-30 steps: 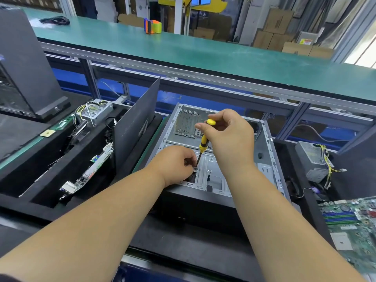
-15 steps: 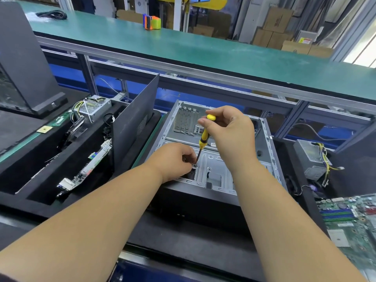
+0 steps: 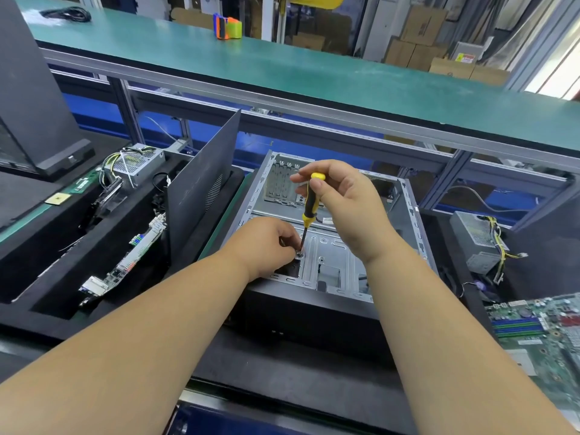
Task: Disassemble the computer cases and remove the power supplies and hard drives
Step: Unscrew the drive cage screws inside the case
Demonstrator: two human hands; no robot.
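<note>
Inside the open case, lying on its side at centre, the right hand grips the yellow-and-black screwdriver near its top, fingers curled round the handle. The tool stands nearly upright, its tip set on a screw in the metal floor. The left hand rests beside the tip, fingers curled and pinching at the shaft just above the screw. A dark side panel leans upright just left of the case. Further left, a power supply with loose wires lies in a black tray. Another power supply sits right of the case, near a green motherboard.
</note>
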